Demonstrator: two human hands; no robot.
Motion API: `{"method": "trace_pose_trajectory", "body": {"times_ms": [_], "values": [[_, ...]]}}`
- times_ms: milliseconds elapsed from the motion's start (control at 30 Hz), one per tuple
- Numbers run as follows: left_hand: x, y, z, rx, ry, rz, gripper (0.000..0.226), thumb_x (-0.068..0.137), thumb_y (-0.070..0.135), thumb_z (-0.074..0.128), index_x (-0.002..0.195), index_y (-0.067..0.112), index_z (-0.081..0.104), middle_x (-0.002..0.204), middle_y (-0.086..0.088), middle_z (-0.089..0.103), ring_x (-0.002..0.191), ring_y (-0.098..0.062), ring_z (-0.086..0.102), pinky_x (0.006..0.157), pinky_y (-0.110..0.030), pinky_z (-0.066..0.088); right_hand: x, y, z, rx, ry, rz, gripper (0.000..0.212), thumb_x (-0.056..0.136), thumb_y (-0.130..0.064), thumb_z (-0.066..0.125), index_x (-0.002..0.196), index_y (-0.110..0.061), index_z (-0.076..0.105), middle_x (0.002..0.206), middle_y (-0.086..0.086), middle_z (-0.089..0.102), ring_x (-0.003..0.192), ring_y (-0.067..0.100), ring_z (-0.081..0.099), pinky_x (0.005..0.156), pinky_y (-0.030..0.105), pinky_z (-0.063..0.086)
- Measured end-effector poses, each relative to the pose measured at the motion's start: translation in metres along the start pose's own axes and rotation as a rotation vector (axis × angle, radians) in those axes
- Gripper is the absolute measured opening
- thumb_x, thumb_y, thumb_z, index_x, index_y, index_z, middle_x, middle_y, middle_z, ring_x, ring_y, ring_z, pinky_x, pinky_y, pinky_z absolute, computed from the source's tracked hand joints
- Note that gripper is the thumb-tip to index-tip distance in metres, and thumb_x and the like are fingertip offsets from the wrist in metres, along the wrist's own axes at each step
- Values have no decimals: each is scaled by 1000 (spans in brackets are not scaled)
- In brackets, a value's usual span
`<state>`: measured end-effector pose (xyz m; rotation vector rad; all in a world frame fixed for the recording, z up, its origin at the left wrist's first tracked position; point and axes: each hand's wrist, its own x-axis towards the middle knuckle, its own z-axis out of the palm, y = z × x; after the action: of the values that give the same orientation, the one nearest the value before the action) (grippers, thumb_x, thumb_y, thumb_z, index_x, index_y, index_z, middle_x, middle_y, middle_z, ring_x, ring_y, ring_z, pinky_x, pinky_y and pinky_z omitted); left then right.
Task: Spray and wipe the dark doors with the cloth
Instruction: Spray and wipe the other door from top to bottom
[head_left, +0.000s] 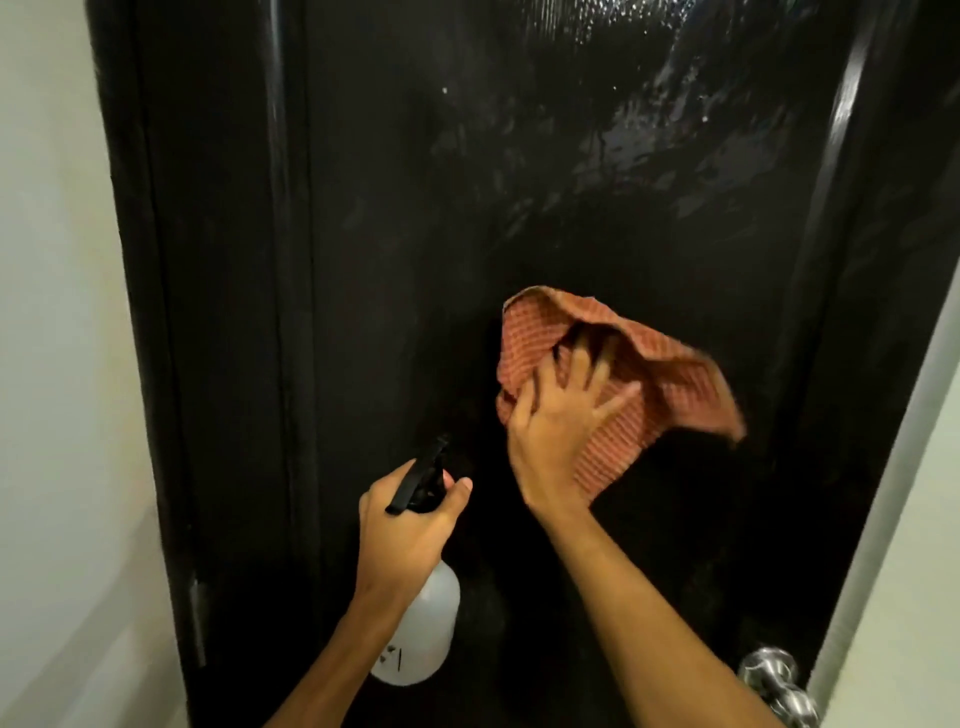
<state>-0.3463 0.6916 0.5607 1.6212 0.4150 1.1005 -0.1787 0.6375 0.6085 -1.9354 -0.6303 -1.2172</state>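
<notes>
At centre frame, a cloth (623, 384) is pressed to the door (415, 234) by the right hand (561, 421), fingers spread. Lower left, a spray bottle (423, 618) is gripped by the left hand (402, 525).

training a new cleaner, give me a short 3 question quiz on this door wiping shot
1. True or false: the right hand presses the cloth against the dark door with spread fingers.
2. What does the left hand hold?
A. a sponge
B. a white spray bottle with a black trigger
C. the door knob
3. Fill in: wet streaks show on the door's upper ____ part.

Key
1. True.
2. B, the spray bottle.
3. Right; the wet streaks lie above the cloth, while the door knob sits at the lower right, untouched.
</notes>
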Motion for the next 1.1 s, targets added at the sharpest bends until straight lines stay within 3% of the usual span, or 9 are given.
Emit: {"method": "trace_pose_trajectory", "body": {"times_ms": [133,233,367,467,567,700,833,933,1100], "values": [[16,19,-13,10,25,28,24,82,20,86,67,25,69,56,7,66,47,-6,59,58,-33,50,-18,-40,11,-128,-298,-714,44,97,-41,44,132,-25,65,154,8,47,154,34,21,117,70,18],[19,28,-19,1,-24,56,21,83,23,85,70,21,68,54,3,61,45,-9,55,53,-32,48,10,6,-10,-18,-94,-443,49,100,-43,42,143,-26,58,149,9,52,135,33,48,113,51,32],[28,36,-25,-22,-50,86,22,84,22,84,69,23,68,53,2,59,44,-9,52,49,-28,44,30,62,-26,-16,235,305,41,93,-30,49,124,-13,70,153,19,46,149,39,29,119,68,11],[38,44,-18,-1,-41,97,22,83,20,85,69,21,68,53,-1,61,44,-10,54,50,-31,47,0,39,-4,-96,63,-56,28,77,-27,54,74,-7,71,92,21,67,116,44,53,112,78,12],[46,59,-3,-2,-57,116,18,83,18,84,74,13,69,56,-9,64,44,-14,56,48,-33,48,2,52,-19,-119,-38,-508,33,92,-40,55,114,-25,75,110,13,71,110,38,64,108,55,35],[62,84,13,-17,-119,127,20,84,21,83,76,11,69,63,-19,65,44,-22,55,48,-32,49,66,55,-40,52,198,250,42,95,-38,45,123,-20,70,145,16,55,137,38,47,119,61,24],[90,106,1,-71,-26,135,20,81,23,86,77,11,71,65,-20,68,43,-24,52,47,-31,47,95,-25,-19,-126,-4,-235,28,83,-33,52,67,-16,68,84,11,69,117,41,61,111,82,-2],[99,113,-13,-104,15,131,21,80,24,87,80,10,72,73,-24,70,42,-25,50,49,-32,45,113,-44,-21,-176,-15,-668,29,92,-43,55,108,-27,73,131,6,63,138,39,44,116,74,4],[119,135,-43,-84,-8,162,19,82,24,84,79,10,71,78,-23,72,42,-23,51,51,-32,46,171,-73,-39,-87,194,-23,37,97,-38,48,127,-27,66,148,10,51,146,38,33,116,76,3]]}}
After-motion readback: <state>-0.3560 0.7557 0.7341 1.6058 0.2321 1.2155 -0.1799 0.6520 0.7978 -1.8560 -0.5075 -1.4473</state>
